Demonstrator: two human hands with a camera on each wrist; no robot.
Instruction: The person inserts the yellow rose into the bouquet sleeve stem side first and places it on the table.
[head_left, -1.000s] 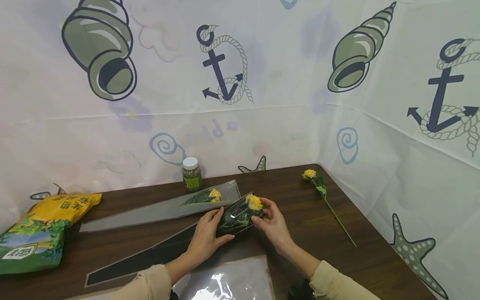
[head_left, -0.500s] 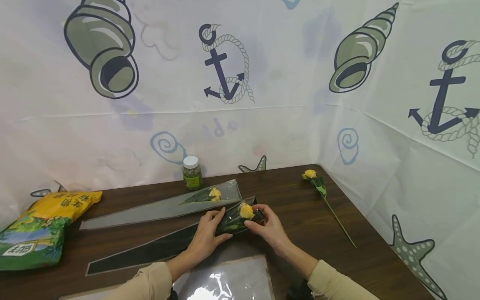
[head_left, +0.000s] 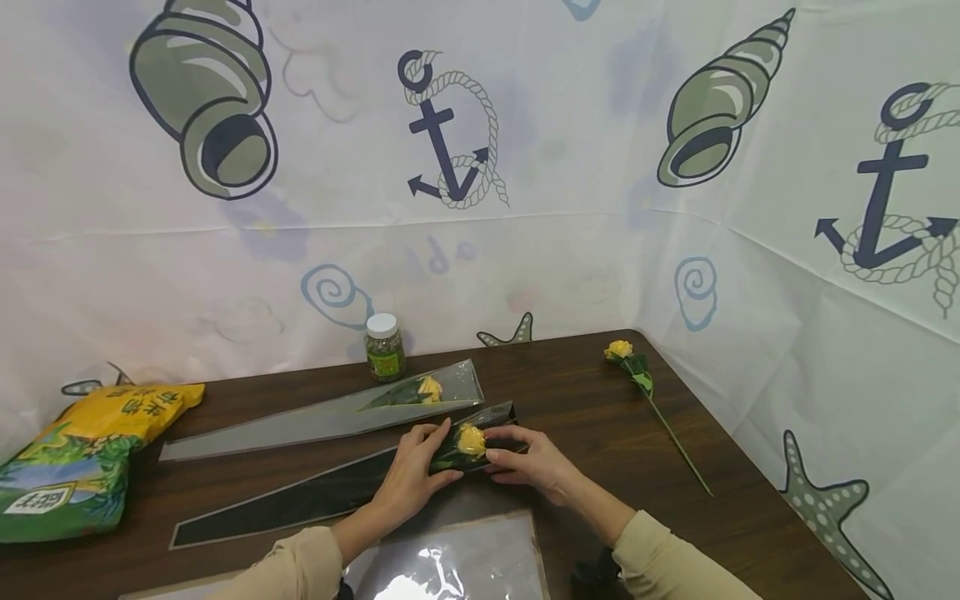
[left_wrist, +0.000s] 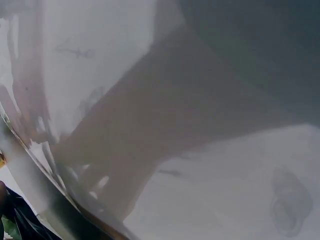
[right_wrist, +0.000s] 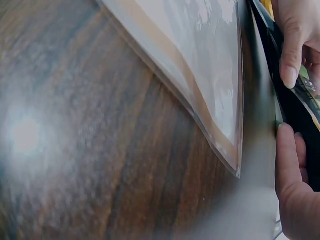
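In the head view a black-backed, clear-fronted flower sleeve (head_left: 300, 496) lies slanting over the table, its wide end raised slightly. My left hand (head_left: 408, 471) grips this sleeve near the wide end, thumb on the near side and fingers on the far side. A yellow rose (head_left: 471, 440) shows at the sleeve's mouth, its stem hidden. My right hand (head_left: 536, 467) pinches the rose's right side with thumb and fingertips, inside or against the sleeve's edge; I cannot tell which. Dark film (right_wrist: 300, 115) and parts of both hands appear at the right wrist view's edge.
Behind lies a grey sleeve (head_left: 300, 423) holding another yellow rose (head_left: 430, 389). A bare-stemmed rose (head_left: 660, 408) lies at right. A lidded jar (head_left: 385, 348) stands at the back, a yellow-green bag (head_left: 82, 467) at left. Clear sleeves (head_left: 465, 558) lie in front.
The rose and my right hand have moved left and toward me, down into the sleeve. The sleeve's wide end now shows beyond the bloom. My left hand has barely moved.
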